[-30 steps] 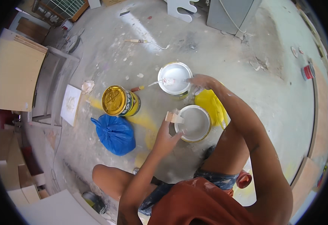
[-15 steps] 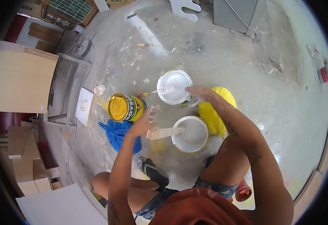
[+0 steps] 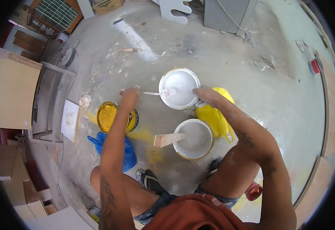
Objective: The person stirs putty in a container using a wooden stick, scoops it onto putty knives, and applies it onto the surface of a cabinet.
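Observation:
My left hand [image 3: 129,96] is closed round the grip of a paint roller [image 3: 152,93]. The roller's whitened rod reaches over the bucket's left rim, and its paint-coated head rests inside. My right hand [image 3: 206,95] grips the right rim of that white bucket [image 3: 179,71], which holds white paint. Below it stands a second bucket [image 3: 195,157] of greyish-white material, with a wooden stick [image 3: 168,139] leaning out over its left rim. Under my left forearm are a yellow paint can [image 3: 107,117] and a blue plastic bag [image 3: 126,153].
A yellow bag [image 3: 217,119] lies by my right forearm. Further off on the floor is a wooden-handled tool with a bent wire [image 3: 131,50]. A board [image 3: 70,120] and wooden cabinet [image 3: 14,90] stand left, a grey cabinet [image 3: 227,17] at the back, a red-labelled can [image 3: 315,65] far right.
My left hand has moved forward and left and closed on the roller's grip. My right hand stays at the bucket's right rim. The whole view has shifted somewhat.

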`<move>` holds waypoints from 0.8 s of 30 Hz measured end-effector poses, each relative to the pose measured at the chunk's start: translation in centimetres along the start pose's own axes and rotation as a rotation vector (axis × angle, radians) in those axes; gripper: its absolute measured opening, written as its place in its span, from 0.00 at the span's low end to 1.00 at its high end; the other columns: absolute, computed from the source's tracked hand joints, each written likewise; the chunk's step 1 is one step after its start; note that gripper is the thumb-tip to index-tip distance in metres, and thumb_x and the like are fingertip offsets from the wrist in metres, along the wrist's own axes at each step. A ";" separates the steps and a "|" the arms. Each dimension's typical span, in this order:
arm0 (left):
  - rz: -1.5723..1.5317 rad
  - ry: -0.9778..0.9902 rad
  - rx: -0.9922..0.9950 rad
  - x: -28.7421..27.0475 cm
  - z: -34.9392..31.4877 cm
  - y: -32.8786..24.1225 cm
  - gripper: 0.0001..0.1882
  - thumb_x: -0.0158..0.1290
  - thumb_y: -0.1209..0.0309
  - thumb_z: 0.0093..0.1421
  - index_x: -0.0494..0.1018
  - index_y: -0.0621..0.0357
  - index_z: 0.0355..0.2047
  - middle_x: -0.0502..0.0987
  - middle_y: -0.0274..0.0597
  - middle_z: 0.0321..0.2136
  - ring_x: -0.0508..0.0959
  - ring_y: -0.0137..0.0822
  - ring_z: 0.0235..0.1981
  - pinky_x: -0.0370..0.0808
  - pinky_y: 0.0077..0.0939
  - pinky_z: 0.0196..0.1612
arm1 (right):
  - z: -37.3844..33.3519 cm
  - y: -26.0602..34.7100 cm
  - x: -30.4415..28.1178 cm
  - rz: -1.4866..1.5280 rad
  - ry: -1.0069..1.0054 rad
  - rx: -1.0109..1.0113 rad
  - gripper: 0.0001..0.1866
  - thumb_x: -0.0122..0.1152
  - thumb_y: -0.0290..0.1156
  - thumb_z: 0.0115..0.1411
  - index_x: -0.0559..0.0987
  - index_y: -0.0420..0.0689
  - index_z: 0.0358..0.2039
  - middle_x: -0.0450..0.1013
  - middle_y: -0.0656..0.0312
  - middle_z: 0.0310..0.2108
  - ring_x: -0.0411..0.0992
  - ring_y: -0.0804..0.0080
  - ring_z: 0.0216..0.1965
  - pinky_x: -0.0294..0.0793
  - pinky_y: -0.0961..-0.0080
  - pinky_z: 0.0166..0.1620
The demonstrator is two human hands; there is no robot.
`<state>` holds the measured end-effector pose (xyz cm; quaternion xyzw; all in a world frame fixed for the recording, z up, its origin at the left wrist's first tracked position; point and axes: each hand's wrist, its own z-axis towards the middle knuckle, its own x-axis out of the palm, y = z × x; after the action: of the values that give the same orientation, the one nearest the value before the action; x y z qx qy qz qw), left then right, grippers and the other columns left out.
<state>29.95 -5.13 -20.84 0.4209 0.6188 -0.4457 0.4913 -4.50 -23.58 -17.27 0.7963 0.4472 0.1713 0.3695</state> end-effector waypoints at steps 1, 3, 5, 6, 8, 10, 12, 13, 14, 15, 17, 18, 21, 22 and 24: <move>-0.012 0.001 0.016 -1.9 -0.2 -0.6 0.14 0.51 0.75 0.57 0.71 0.59 0.45 0.73 0.54 0.44 0.71 0.56 0.49 0.67 0.48 0.52 | -1.2 0.3 -0.6 0.001 -0.017 0.009 0.20 0.48 0.41 0.61 0.77 0.35 0.39 0.76 0.54 0.33 0.75 0.68 0.28 0.79 0.72 0.34; 0.037 -0.127 0.141 -5.9 -1.7 -1.8 0.11 0.51 0.73 0.58 0.72 0.59 0.42 0.74 0.50 0.42 0.72 0.52 0.47 0.66 0.47 0.51 | -3.9 1.4 -1.3 0.000 -0.066 -0.015 0.20 0.48 0.39 0.61 0.76 0.32 0.37 0.76 0.54 0.30 0.75 0.70 0.24 0.78 0.75 0.32; 0.038 -0.161 0.157 -8.4 -2.8 -3.9 0.12 0.52 0.73 0.58 0.72 0.59 0.43 0.74 0.49 0.41 0.72 0.50 0.47 0.66 0.46 0.52 | -6.1 1.4 -1.8 -0.009 -0.143 -0.036 0.20 0.48 0.38 0.60 0.77 0.31 0.36 0.76 0.54 0.30 0.75 0.69 0.25 0.78 0.74 0.33; 0.048 -0.196 0.158 -9.3 -3.3 -4.7 0.12 0.52 0.72 0.58 0.72 0.58 0.43 0.74 0.48 0.40 0.71 0.49 0.47 0.65 0.45 0.52 | -7.3 1.4 -1.9 -0.020 -0.205 -0.065 0.20 0.48 0.38 0.60 0.77 0.31 0.36 0.76 0.54 0.30 0.75 0.69 0.26 0.78 0.74 0.33; 0.078 -0.243 0.143 -9.7 -4.9 -5.6 0.13 0.53 0.72 0.57 0.72 0.58 0.43 0.74 0.47 0.40 0.71 0.49 0.46 0.65 0.44 0.52 | -9.2 1.9 -1.0 0.018 -0.250 -0.093 0.18 0.49 0.36 0.60 0.75 0.31 0.38 0.75 0.54 0.30 0.75 0.70 0.27 0.77 0.74 0.33; 0.109 -0.288 0.114 -10.7 -5.9 -6.3 0.13 0.54 0.72 0.57 0.72 0.58 0.43 0.74 0.46 0.40 0.72 0.48 0.46 0.66 0.44 0.51 | -10.3 1.8 -0.3 0.050 -0.283 -0.120 0.17 0.50 0.34 0.60 0.74 0.31 0.41 0.75 0.54 0.30 0.74 0.70 0.28 0.77 0.75 0.33; 0.129 -0.262 0.098 -11.8 -6.4 -6.9 0.14 0.54 0.73 0.56 0.72 0.58 0.44 0.74 0.45 0.40 0.71 0.48 0.46 0.65 0.43 0.51 | -11.2 1.1 -0.2 0.056 -0.299 -0.124 0.17 0.50 0.34 0.60 0.73 0.30 0.41 0.74 0.54 0.30 0.73 0.71 0.28 0.76 0.75 0.33; 0.117 -0.253 0.103 -12.2 -6.7 -7.2 0.14 0.54 0.73 0.56 0.72 0.58 0.44 0.74 0.45 0.40 0.71 0.48 0.46 0.65 0.43 0.51 | -11.7 0.8 0.1 0.055 -0.304 -0.110 0.17 0.50 0.34 0.60 0.73 0.30 0.41 0.74 0.54 0.30 0.73 0.71 0.28 0.76 0.75 0.33; 0.093 -0.285 0.127 -12.5 -7.0 -7.5 0.13 0.54 0.74 0.56 0.72 0.60 0.43 0.73 0.47 0.39 0.71 0.49 0.45 0.65 0.43 0.50 | -12.2 0.6 0.5 0.097 -0.318 -0.130 0.17 0.51 0.33 0.60 0.73 0.30 0.41 0.74 0.54 0.30 0.73 0.70 0.29 0.75 0.74 0.34; 0.069 -0.317 0.150 -12.5 -7.4 -7.7 0.12 0.54 0.75 0.56 0.73 0.61 0.42 0.73 0.48 0.37 0.71 0.50 0.44 0.65 0.44 0.49 | -12.7 0.3 0.9 0.140 -0.332 -0.152 0.17 0.51 0.33 0.60 0.73 0.30 0.41 0.74 0.54 0.30 0.72 0.70 0.29 0.75 0.73 0.34; 0.086 -0.301 0.135 -12.0 -8.0 -8.3 0.13 0.54 0.76 0.56 0.73 0.60 0.42 0.72 0.46 0.38 0.71 0.49 0.45 0.65 0.43 0.50 | -13.5 -0.6 1.0 0.074 -0.345 -0.138 0.20 0.50 0.34 0.59 0.73 0.29 0.44 0.75 0.51 0.33 0.74 0.68 0.32 0.76 0.71 0.37; 0.115 -0.294 0.115 -11.8 -8.4 -8.5 0.13 0.53 0.76 0.55 0.72 0.59 0.43 0.72 0.45 0.39 0.71 0.47 0.45 0.64 0.42 0.51 | -13.8 -1.0 1.1 0.007 -0.351 -0.138 0.22 0.50 0.35 0.59 0.72 0.28 0.46 0.76 0.49 0.36 0.76 0.65 0.35 0.76 0.69 0.40; 0.139 -0.315 0.098 -11.2 -9.2 -8.9 0.13 0.54 0.76 0.55 0.72 0.59 0.42 0.72 0.44 0.39 0.70 0.46 0.45 0.64 0.42 0.50 | -15.0 -1.7 2.2 -0.054 -0.399 -0.147 0.22 0.50 0.35 0.59 0.73 0.28 0.46 0.76 0.48 0.36 0.76 0.64 0.37 0.75 0.68 0.43; 0.138 -0.313 0.099 -11.0 -9.6 -9.0 0.13 0.54 0.76 0.55 0.72 0.59 0.42 0.72 0.44 0.39 0.70 0.46 0.45 0.64 0.42 0.50 | -15.3 -2.0 2.4 -0.053 -0.399 -0.145 0.22 0.50 0.35 0.59 0.73 0.28 0.46 0.76 0.48 0.36 0.76 0.64 0.37 0.75 0.68 0.43; 0.158 -0.360 0.126 -10.7 -10.1 -9.1 0.13 0.53 0.76 0.55 0.72 0.58 0.42 0.72 0.43 0.39 0.70 0.46 0.45 0.64 0.42 0.49 | -15.6 -2.6 2.6 -0.033 -0.404 -0.171 0.22 0.50 0.35 0.59 0.73 0.28 0.46 0.76 0.47 0.36 0.75 0.64 0.37 0.74 0.68 0.44</move>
<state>20.60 1.42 -7.88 0.4118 0.4569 -0.5116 0.5999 -14.00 -13.78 -8.97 0.7727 0.3609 0.0394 0.5208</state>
